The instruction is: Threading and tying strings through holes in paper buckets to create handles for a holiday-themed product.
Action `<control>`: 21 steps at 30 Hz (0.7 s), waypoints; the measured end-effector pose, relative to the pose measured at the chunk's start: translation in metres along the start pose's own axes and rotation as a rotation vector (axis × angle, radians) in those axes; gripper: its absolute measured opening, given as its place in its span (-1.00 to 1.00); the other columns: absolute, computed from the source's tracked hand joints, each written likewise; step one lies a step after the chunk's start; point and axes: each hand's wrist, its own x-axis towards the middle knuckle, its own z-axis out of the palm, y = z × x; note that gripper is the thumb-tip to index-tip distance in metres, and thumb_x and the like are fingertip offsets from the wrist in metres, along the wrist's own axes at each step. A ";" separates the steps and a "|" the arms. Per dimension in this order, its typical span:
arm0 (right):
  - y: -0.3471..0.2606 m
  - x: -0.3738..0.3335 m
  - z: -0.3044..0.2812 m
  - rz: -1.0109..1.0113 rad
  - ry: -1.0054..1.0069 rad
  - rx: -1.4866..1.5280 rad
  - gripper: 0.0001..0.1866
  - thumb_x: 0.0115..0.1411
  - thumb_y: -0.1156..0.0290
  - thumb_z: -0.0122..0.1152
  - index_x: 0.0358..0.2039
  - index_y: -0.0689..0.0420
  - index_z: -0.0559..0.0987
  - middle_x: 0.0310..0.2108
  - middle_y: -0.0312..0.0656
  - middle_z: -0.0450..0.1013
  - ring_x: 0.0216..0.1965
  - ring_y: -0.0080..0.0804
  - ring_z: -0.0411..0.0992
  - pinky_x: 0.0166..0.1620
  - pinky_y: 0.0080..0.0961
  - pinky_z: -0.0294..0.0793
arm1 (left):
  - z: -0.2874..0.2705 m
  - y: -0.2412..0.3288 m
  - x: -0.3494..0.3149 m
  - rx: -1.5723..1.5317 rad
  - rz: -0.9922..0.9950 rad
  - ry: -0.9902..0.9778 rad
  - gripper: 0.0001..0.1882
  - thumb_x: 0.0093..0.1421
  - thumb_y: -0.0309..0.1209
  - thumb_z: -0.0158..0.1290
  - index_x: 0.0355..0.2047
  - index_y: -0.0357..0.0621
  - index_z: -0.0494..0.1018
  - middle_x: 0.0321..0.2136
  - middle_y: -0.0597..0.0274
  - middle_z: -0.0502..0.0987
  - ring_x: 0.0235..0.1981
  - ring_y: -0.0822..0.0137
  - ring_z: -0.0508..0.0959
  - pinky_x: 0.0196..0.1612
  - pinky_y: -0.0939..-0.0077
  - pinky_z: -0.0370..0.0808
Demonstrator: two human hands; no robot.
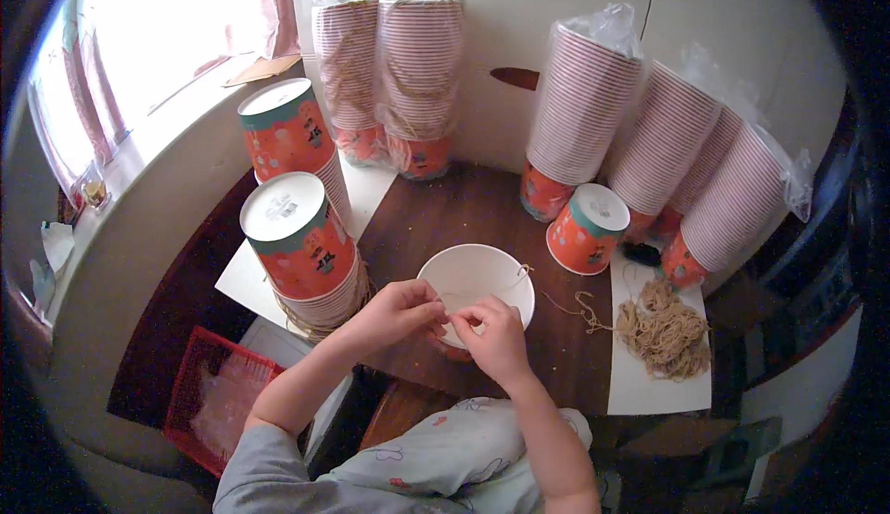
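Above a wide white paper tub [476,259], open side up on the dark table, my left hand [406,310] and my right hand [491,330] meet fingertip to fingertip. Both are closed in a pinch, and a thin tan string [522,275] crosses the tub's rim and runs inside toward them. The piece between my fingers is tiny and partly hidden. On the right, the string leads to a loose tangled heap of twine [663,330] on a white board [654,393].
Upside-down stacks of orange tubs [301,245] stand at left. Tall bagged stacks [422,69] line the back, with more bagged stacks [589,88] at right. One inverted orange tub [584,236] sits before them. A red plastic basket [190,375] is at lower left.
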 end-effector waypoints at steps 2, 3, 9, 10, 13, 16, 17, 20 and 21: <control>0.000 0.001 0.001 -0.041 0.036 0.011 -0.93 -0.13 0.46 0.19 -0.62 0.18 0.53 -0.63 -0.20 0.39 -0.58 -0.38 0.37 -0.49 -0.51 0.33 | -0.005 -0.003 0.000 -0.049 -0.013 -0.008 -0.82 0.15 -0.42 -0.10 -0.38 -0.35 0.29 -0.46 0.15 0.46 -0.42 0.42 0.49 -0.36 0.58 0.49; 0.001 0.001 0.001 -0.047 0.054 0.018 -0.94 -0.14 0.47 0.19 -0.63 0.18 0.52 -0.63 -0.21 0.38 -0.58 -0.39 0.37 -0.49 -0.52 0.33 | -0.004 -0.002 0.000 -0.050 -0.013 -0.010 -0.82 0.15 -0.42 -0.10 -0.38 -0.35 0.29 -0.46 0.15 0.46 -0.42 0.42 0.49 -0.36 0.58 0.49; 0.002 -0.001 0.000 0.010 0.104 0.053 -0.92 -0.13 0.38 0.19 -0.63 0.06 0.47 -0.59 -0.32 0.35 -0.50 -0.37 0.35 -0.36 -0.44 0.20 | -0.004 0.001 -0.002 -0.033 0.000 0.035 -0.82 0.15 -0.40 -0.08 -0.40 -0.32 0.30 -0.45 0.17 0.46 -0.41 0.43 0.50 -0.35 0.61 0.49; 0.001 -0.001 -0.001 -0.001 0.146 0.077 -0.91 -0.14 0.39 0.19 -0.63 0.06 0.46 -0.60 -0.33 0.34 -0.50 -0.38 0.34 -0.36 -0.45 0.20 | -0.005 0.000 -0.002 -0.015 0.007 0.041 -0.83 0.14 -0.41 -0.07 -0.40 -0.31 0.31 -0.45 0.17 0.46 -0.41 0.45 0.49 -0.35 0.63 0.48; -0.008 0.000 -0.005 -0.087 0.187 0.009 -0.90 -0.21 0.52 0.20 -0.63 0.11 0.45 -0.59 -0.28 0.34 -0.52 -0.41 0.34 -0.38 -0.51 0.29 | -0.011 -0.003 -0.004 -0.013 0.001 0.067 -0.85 0.11 -0.43 -0.04 -0.42 -0.29 0.32 -0.45 0.20 0.46 -0.40 0.46 0.49 -0.34 0.65 0.45; -0.012 -0.002 -0.004 -0.302 0.145 -0.030 -0.88 -0.24 0.50 0.21 -0.64 0.06 0.43 -0.58 -0.30 0.32 -0.46 -0.39 0.33 -0.29 -0.46 0.25 | -0.016 -0.005 -0.004 -0.034 0.019 0.072 -0.88 0.08 -0.46 0.00 -0.44 -0.27 0.33 -0.47 0.22 0.46 -0.40 0.47 0.49 -0.33 0.66 0.43; -0.015 -0.004 -0.003 -0.304 0.143 -0.029 -0.88 -0.24 0.50 0.21 -0.64 0.06 0.43 -0.58 -0.30 0.32 -0.46 -0.39 0.33 -0.29 -0.46 0.25 | -0.017 -0.005 -0.004 -0.038 0.049 0.058 -0.89 0.06 -0.47 0.01 -0.45 -0.26 0.33 -0.48 0.23 0.46 -0.41 0.47 0.48 -0.33 0.67 0.41; -0.017 -0.009 0.006 -0.463 -0.045 -0.096 -0.88 -0.23 0.43 0.22 -0.64 0.01 0.45 -0.58 -0.36 0.31 -0.45 -0.41 0.33 -0.29 -0.42 0.22 | -0.020 -0.005 -0.004 -0.043 0.050 0.043 -0.89 0.03 -0.50 0.03 -0.47 -0.25 0.33 -0.50 0.24 0.46 -0.42 0.47 0.48 -0.32 0.67 0.41; -0.018 -0.010 0.007 -0.462 -0.047 -0.096 -0.88 -0.23 0.43 0.22 -0.64 0.01 0.45 -0.58 -0.36 0.31 -0.45 -0.41 0.33 -0.29 -0.42 0.22 | -0.020 -0.005 -0.004 -0.045 0.049 0.044 -0.89 0.03 -0.50 0.03 -0.47 -0.25 0.33 -0.50 0.24 0.46 -0.42 0.47 0.48 -0.32 0.67 0.41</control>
